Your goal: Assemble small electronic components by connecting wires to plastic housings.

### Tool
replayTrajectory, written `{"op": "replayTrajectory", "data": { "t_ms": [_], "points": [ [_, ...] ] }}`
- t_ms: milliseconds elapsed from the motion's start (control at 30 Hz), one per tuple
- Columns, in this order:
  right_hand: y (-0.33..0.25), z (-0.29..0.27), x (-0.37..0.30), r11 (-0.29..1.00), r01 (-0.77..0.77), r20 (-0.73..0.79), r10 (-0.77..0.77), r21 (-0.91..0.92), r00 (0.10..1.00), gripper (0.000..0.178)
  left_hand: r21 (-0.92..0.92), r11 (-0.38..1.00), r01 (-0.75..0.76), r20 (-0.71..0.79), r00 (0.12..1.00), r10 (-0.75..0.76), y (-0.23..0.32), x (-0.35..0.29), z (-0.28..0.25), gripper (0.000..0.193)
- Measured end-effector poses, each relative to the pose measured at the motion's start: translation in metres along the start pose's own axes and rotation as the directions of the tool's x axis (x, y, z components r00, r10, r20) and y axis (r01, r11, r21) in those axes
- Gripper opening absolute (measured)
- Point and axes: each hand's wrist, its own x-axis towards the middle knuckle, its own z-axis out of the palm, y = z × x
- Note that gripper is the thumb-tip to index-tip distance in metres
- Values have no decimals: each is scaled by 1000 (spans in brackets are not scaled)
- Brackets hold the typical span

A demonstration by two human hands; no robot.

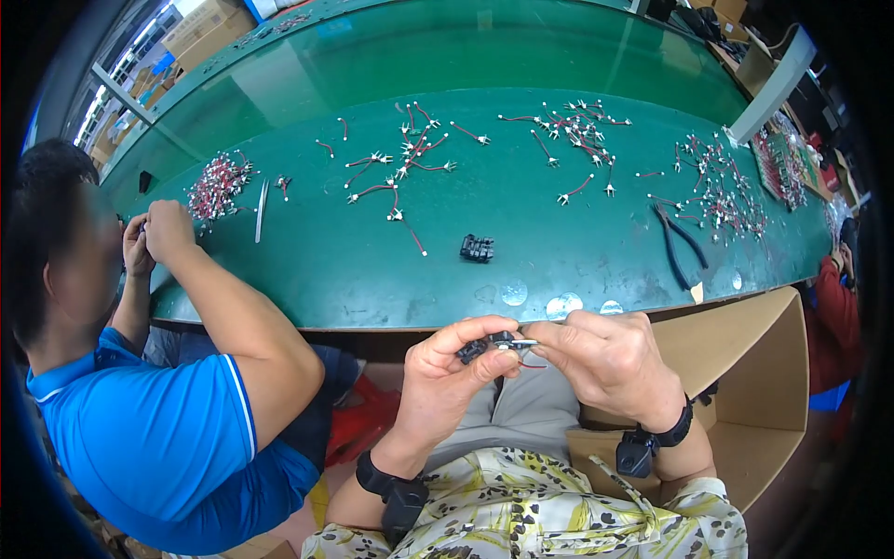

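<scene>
In front of my lap, my left hand (454, 365) is closed round a small black plastic part (477, 348), pinched between thumb and fingers. Against its right end my right hand (607, 359) is closed on a thin, pale, metallic-looking piece (525, 343); its far end is hidden in the fingers. A short red wire (533, 366) sticks out just below, between the two hands. On the green table beyond them rests a black ribbed plastic block (477, 248).
Red wires with white connectors lie in loose groups (410, 154) and piles (722, 191). Black-handled pliers (680, 250) lie at the right, by an open cardboard box (759, 373). A co-worker in a blue shirt (158, 447) sits close on my left, near tweezers (262, 211).
</scene>
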Motion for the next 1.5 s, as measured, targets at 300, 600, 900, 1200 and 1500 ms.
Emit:
{"op": "replayTrajectory", "data": {
  "t_ms": [300, 600, 900, 1200, 1500],
  "points": [
    [-3, 20, -3, 976, -73, -81, 92, 204, 992, 22, 98, 990, -99, -116, 987, 110, -4, 1, 9, 26],
    [3, 24, 5, 907, -142, -31, 167, 397, 985, 21, 111, 986, -121, -214, 966, 142, -6, 7, 12, 27],
    [8, 5, 3, 714, -430, 222, 371, 552, 902, 23, 230, 961, -153, -180, 964, 197, -6, 6, 9, 30],
    [14, 5, 3, 845, -337, 266, 242, 415, 933, 21, 527, 819, -227, -31, 958, 286, 0, 8, 5, 30],
    [16, 3, 3, 905, -284, 233, 216, 318, 948, 18, 601, 767, -222, -7, 959, 284, 0, 13, 6, 27]
  ]
}}
